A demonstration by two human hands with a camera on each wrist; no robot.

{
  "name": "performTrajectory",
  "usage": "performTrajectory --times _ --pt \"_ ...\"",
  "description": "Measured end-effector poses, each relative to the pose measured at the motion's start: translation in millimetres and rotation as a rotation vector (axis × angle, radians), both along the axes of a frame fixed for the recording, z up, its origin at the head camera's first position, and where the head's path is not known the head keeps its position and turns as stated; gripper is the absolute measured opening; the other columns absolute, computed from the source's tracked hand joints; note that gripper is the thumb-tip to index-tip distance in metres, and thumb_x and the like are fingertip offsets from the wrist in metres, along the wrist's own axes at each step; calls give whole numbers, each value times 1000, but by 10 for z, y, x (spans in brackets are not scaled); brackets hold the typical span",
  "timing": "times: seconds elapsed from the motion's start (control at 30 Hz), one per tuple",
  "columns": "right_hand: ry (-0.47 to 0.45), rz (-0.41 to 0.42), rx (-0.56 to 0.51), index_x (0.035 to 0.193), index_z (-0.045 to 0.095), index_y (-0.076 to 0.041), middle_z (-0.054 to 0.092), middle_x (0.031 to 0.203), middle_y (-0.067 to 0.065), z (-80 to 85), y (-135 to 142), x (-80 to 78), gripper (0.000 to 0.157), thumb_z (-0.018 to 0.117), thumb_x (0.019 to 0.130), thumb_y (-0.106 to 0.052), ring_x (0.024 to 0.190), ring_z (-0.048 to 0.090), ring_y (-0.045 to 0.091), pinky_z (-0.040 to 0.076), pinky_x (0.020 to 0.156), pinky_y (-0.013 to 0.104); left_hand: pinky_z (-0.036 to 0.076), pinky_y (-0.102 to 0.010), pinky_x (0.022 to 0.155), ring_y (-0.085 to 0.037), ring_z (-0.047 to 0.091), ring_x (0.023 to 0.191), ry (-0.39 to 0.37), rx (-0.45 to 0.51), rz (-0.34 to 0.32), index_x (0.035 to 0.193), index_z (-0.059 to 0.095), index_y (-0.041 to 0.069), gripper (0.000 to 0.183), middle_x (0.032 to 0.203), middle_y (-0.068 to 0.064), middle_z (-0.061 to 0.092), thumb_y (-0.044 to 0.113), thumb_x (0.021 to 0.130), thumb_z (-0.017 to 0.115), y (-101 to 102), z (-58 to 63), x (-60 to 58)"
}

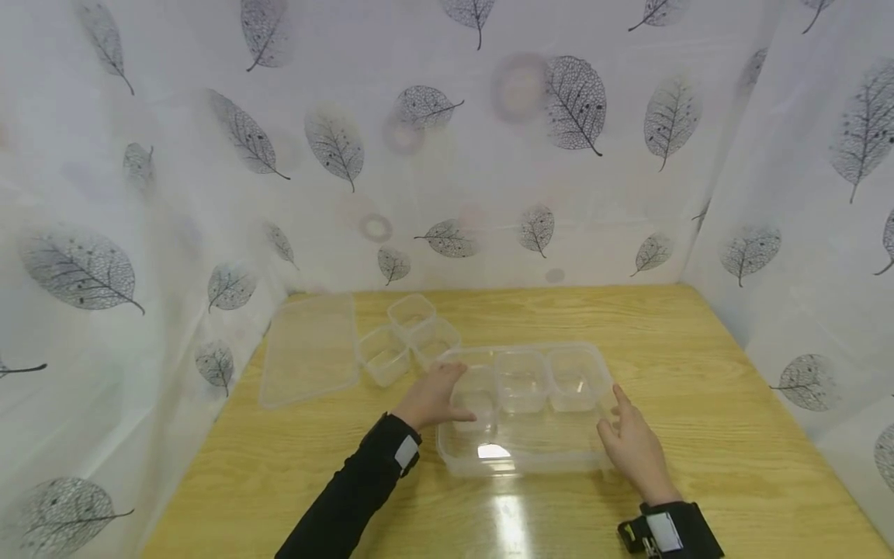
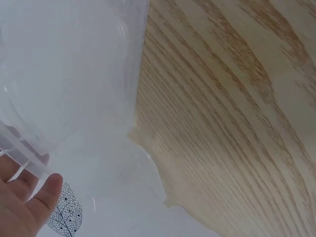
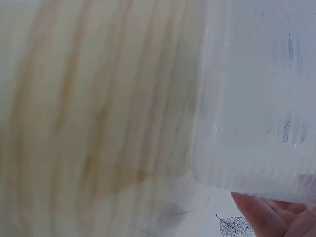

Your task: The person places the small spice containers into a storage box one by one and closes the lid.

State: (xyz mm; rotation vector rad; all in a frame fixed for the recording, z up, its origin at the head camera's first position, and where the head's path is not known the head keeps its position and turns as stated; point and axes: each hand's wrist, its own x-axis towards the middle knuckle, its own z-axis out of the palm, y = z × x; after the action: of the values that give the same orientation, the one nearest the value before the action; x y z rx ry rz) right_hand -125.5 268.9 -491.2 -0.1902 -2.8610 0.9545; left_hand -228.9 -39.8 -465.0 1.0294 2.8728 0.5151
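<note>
In the head view, a large clear plastic box (image 1: 552, 446) lies on the wooden table with small clear containers in it. My left hand (image 1: 436, 396) reaches over its left side, fingers and thumb spread around the small container (image 1: 478, 400) at that end. The left wrist view has the left fingertips (image 2: 47, 195) at a clear plastic rim. Two more small containers, a middle one (image 1: 522, 380) and a right one (image 1: 576, 376), sit along the box's back. At the right wall, my right hand (image 1: 635, 446) touches the box with index finger extended.
Three small clear containers, a front one (image 1: 384, 353), a back one (image 1: 410, 312) and a right one (image 1: 436, 338), cluster behind the left hand. A flat clear lid (image 1: 310, 349) lies further left. Leaf-patterned sheeting (image 1: 475, 194) encloses the table (image 1: 698, 373).
</note>
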Motion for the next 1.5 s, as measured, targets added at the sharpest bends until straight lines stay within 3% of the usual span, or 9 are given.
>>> performTrajectory --times 0.23,0.47,0.7,1.1,1.23,1.33,1.5 --pt "13 5 -1 136 17 9 46 112 33 8 3 9 61 43 87 -16 91 53 44 44 70 52 31 -38 99 -29 38 118 -1 24 45 128 42 -2 80 128 -16 44 44 69 71 10 -47 -74" --pt "10 4 0 136 17 8 46 112 33 14 0 11 61 43 87 -16 91 53 43 45 67 50 36 -38 94 -29 42 114 -27 67 55 127 41 -3 76 127 -17 42 37 70 72 15 -25 -123" --pt "27 6 0 136 18 9 47 111 33 22 7 18 61 43 86 -16 89 53 43 46 65 49 34 -39 96 -32 40 117 -11 44 53 127 41 -5 74 130 -18 40 36 73 71 9 -21 -137" --pt "22 1 -6 136 18 8 47 111 32 7 13 3 61 43 86 -16 89 54 42 47 62 46 29 -38 100 -30 35 121 4 37 39 127 41 -7 78 131 -19 39 41 73 68 2 -4 -112" --pt "18 2 -7 137 17 8 47 112 32 9 14 4 61 43 87 -16 89 54 42 47 61 45 31 -37 98 -29 37 120 60 65 46 127 41 -7 77 131 -19 40 47 76 62 -32 -70 -134" --pt "13 4 -13 137 17 7 47 112 32 9 9 13 61 42 87 -16 89 54 42 47 61 45 35 -38 96 -31 41 117 139 133 101 125 43 -8 66 128 -21 42 41 83 57 -91 -117 -172" --pt "26 4 -14 136 18 8 47 112 32 13 0 19 60 43 87 -16 88 55 42 47 63 46 37 -42 92 -35 42 113 258 249 302 121 43 -12 54 124 -25 43 26 85 56 -308 -101 -278"
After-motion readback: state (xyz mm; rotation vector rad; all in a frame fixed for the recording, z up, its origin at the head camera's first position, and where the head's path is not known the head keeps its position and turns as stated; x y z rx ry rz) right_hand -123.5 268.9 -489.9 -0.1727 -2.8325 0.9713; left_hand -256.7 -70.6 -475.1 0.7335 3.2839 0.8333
